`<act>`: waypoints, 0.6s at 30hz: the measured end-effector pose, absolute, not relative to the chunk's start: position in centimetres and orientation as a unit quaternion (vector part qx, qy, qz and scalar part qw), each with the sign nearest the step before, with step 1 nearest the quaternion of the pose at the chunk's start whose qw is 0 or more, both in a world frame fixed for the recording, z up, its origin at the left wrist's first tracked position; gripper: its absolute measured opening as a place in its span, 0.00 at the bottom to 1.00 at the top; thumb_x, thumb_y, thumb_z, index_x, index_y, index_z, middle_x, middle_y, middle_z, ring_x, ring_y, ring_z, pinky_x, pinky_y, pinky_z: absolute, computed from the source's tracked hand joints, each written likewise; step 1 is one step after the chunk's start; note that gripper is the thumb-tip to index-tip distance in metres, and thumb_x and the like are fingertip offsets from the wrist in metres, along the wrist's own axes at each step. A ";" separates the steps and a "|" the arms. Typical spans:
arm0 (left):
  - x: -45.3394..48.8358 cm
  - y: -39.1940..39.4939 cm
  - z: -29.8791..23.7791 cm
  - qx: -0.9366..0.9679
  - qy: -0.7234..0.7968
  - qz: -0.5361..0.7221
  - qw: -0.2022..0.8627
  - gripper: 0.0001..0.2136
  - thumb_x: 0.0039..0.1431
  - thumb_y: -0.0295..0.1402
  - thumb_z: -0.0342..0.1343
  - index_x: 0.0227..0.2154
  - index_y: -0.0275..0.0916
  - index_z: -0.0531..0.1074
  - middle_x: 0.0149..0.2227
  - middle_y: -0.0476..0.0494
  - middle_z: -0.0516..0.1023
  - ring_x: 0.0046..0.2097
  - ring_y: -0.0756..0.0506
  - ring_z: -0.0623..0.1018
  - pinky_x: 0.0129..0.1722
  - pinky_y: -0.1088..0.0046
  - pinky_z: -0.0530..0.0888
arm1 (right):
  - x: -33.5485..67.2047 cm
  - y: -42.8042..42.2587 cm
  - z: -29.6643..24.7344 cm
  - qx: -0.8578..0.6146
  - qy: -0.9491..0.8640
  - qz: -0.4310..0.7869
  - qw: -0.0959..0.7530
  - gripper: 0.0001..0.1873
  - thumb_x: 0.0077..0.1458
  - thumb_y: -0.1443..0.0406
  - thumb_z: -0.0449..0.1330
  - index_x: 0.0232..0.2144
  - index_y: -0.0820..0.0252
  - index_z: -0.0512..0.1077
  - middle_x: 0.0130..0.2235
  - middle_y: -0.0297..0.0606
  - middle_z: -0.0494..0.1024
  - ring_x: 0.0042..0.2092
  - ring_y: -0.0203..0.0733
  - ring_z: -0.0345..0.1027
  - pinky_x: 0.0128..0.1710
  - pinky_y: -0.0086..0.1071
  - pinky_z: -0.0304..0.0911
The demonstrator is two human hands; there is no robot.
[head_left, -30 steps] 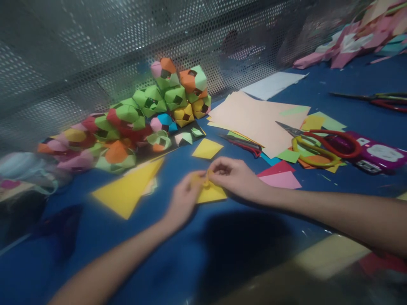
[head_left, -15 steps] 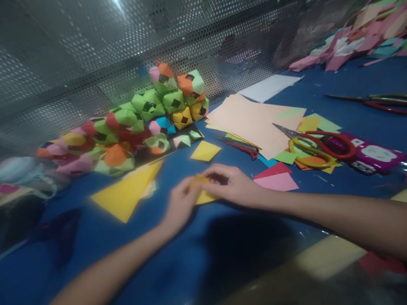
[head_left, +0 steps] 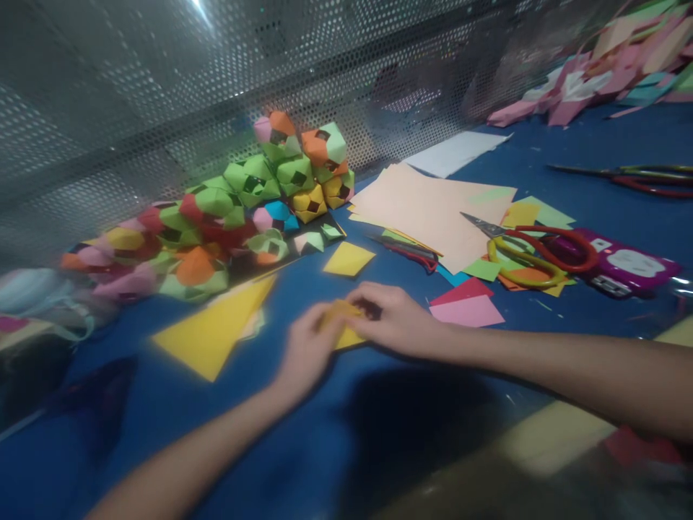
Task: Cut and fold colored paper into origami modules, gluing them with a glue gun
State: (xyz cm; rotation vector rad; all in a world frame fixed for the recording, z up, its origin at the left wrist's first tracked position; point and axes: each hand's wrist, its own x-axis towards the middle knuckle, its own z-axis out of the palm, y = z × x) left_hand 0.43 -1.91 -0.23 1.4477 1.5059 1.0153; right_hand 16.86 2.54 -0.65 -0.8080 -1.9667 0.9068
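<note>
Between my two hands lies a small piece of yellow paper, partly folded over, low on the blue table. My left hand is closed on its left side, with thumb and fingers pressed to the paper. From the right, my right hand pinches the upper right part with bent fingers. The fingers cover much of the fold. Just beyond my hands rests a loose yellow paper square. A larger yellow sheet lies to the left of my left hand, over some pale paper.
Folded paper balls are piled along a perforated metal panel. Right of them are peach sheets, red-and-yellow scissors, darker scissors, coloured scraps and a purple packet. More scissors lie farther right.
The view has shifted slightly. Both hands stay in nearly the same place on the small yellow paper, and a little more of its folded part shows between the fingers.
</note>
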 end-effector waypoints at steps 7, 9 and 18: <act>0.6 -1.8 0.1 0.602 0.579 0.383 0.394 0.08 0.56 0.36 0.55 0.29 0.36 0.74 0.31 0.49 0.75 0.35 0.49 0.70 0.37 0.75 0.65 | 17.0 2.7 -0.8 -0.285 -0.798 0.329 0.416 0.03 0.53 0.72 0.57 0.30 0.65 0.71 0.30 0.36 0.73 0.30 0.33 0.65 0.30 0.26 0.61; 0.5 -1.7 0.2 0.613 0.577 0.373 0.390 0.08 0.56 0.36 0.55 0.28 0.36 0.74 0.30 0.50 0.75 0.35 0.49 0.70 0.37 0.75 0.66 | 17.1 2.8 -0.9 -0.269 -0.804 0.315 0.427 0.04 0.54 0.71 0.56 0.31 0.65 0.72 0.30 0.37 0.73 0.30 0.34 0.65 0.30 0.27 0.61; -0.4 -1.4 -0.8 0.552 0.561 0.371 0.493 0.11 0.56 0.39 0.55 0.33 0.36 0.76 0.34 0.45 0.77 0.35 0.47 0.74 0.35 0.73 0.69 | 17.3 3.5 -1.5 -0.158 -0.845 0.215 0.464 0.08 0.58 0.73 0.53 0.34 0.66 0.72 0.32 0.43 0.74 0.36 0.38 0.68 0.36 0.30 0.65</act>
